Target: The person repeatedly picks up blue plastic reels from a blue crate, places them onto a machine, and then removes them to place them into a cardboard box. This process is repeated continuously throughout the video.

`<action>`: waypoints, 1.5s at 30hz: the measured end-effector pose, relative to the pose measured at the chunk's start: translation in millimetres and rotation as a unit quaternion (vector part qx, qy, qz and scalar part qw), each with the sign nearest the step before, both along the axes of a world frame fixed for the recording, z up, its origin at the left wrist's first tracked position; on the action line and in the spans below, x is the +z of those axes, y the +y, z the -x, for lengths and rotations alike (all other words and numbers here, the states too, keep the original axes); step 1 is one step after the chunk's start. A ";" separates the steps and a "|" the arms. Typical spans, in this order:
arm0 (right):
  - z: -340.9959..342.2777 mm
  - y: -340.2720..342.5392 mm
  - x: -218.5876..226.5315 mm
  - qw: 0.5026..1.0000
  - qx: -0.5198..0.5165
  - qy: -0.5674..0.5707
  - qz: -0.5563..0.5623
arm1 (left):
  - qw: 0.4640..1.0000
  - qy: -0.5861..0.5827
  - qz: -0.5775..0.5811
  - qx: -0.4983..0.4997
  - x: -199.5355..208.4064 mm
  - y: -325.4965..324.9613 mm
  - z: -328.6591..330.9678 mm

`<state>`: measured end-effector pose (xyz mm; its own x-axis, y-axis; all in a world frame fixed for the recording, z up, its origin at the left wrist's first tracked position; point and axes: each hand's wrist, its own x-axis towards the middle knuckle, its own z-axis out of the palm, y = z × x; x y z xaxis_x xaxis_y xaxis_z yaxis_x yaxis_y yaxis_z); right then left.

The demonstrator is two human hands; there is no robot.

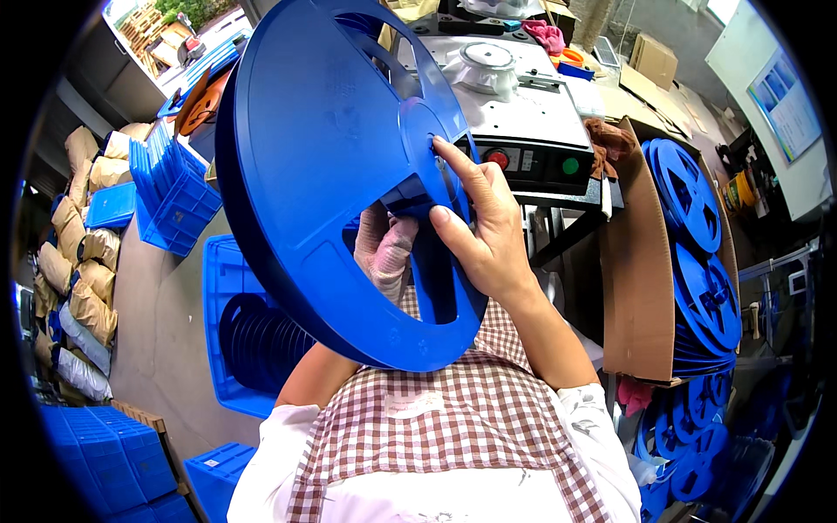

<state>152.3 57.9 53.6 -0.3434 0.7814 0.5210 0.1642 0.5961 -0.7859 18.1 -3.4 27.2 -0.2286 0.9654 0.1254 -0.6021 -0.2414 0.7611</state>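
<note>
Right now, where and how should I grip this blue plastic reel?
I'd take the blue plastic reel by its hub, coming from your right: the hub faces that way, and the lower cutout beside it leaves room for fingers.

Brown-and-white checked apron (pixel 436 431), white sleeves (pixel 602 444), right one smudged, pale left glove (pixel 390 254)

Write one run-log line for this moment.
left hand: behind blue reel, partly hidden | right hand: at reel's hub | reel: raised, tilted | carton: right side, holding reels
</note>
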 end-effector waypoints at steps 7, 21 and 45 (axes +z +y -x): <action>-2.9 0.7 -0.4 0.999 0.003 -0.016 0.035 | 0.999 0.032 -0.025 0.020 -28.0 13.2 6.0; -12.9 12.2 -9.9 0.999 0.007 -0.029 0.024 | 0.996 0.086 0.015 -0.009 1.6 12.0 -7.1; -40.8 347.3 31.9 0.876 -0.111 -0.468 0.040 | 0.988 -0.067 0.088 -0.109 0.1 321.8 93.3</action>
<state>193.2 405.2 85.5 -0.4261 0.9041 0.0336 0.8637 0.4175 -0.2823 -75.3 318.4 27.4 -0.0169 0.9976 -0.0671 -0.7239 0.0341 0.6891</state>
